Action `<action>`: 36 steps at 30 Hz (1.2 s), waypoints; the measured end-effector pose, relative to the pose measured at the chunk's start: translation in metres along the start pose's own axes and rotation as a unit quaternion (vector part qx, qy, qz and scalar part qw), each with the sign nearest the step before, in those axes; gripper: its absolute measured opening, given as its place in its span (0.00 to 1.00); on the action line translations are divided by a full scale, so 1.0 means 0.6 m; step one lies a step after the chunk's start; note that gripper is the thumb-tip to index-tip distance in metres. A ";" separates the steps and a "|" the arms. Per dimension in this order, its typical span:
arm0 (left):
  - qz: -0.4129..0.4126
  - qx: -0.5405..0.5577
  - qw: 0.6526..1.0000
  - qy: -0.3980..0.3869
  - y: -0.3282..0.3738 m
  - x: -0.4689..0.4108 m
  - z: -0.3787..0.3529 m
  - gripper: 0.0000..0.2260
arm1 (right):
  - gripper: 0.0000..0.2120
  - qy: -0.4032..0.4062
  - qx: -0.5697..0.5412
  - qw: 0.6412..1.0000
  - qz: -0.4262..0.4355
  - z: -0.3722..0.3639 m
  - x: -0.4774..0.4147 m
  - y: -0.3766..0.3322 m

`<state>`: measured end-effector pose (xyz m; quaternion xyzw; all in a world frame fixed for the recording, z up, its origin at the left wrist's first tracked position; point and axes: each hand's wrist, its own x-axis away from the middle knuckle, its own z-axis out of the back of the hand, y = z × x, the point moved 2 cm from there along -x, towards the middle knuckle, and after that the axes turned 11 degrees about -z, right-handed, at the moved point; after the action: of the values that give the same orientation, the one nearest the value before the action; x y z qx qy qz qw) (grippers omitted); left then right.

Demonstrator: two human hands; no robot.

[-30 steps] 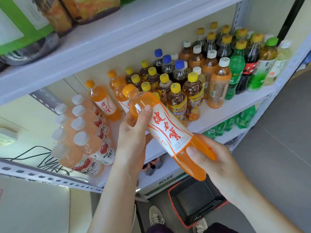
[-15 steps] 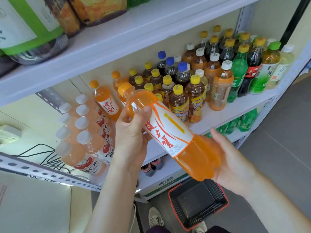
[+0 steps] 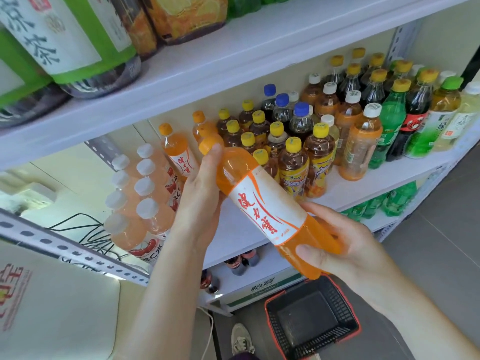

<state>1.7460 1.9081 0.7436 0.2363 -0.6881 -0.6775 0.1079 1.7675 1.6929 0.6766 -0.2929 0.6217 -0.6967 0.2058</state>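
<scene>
Held the orange bottle (image 3: 262, 211) in both hands, in front of the middle shelf (image 3: 337, 193), carried by the hands alone. The bottle was tilted: orange cap (image 3: 207, 145) up and away at the left-hand end, base down and toward me at the right-hand end; white label (image 3: 265, 214) with red characters faced up between the two hands. Left hand (image 3: 200, 201) gripped the upper end; thumb lay along the shoulder with its tip at the cap; the other fingers wrapped behind the bottle, mostly hidden from me. Right hand (image 3: 345, 245) gripped the lower end; thumb pressed across the front just below the label; fingers curled round the far side near the base. Both hands thus closed firmly round the one bottle. Just beyond the left thumb stood a second orange bottle (image 3: 176, 152) with the same label, upright on the shelf; left of the left hand, a cluster of white-capped bottles (image 3: 145, 203) with pinkish contents; beyond the gap between the hands, yellow-capped bottles (image 3: 293, 165) of brown drink, close-packed; whether the held bottle touched the nearest of them, could not tell. Farther off, right of the right hand, green bottles (image 3: 389, 120) near the shelf end. Directly below the right hand, on the floor, a black mesh basket (image 3: 355, 323) with a red rim; beside it, under the left forearm, one white shoe (image 3: 241, 339). Above both hands, the upper shelf (image 3: 207, 74) carried large bottles, blurred.
</scene>
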 end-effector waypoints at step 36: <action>-0.048 -0.554 0.822 0.123 -0.056 -0.164 0.197 0.16 | 0.22 0.067 0.322 0.937 0.116 -0.130 -0.223 -0.023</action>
<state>1.7816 2.0596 0.7203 0.2511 -0.1659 -0.9141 0.2715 1.8162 1.8402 0.6658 -0.0900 0.4063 -0.8488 0.3262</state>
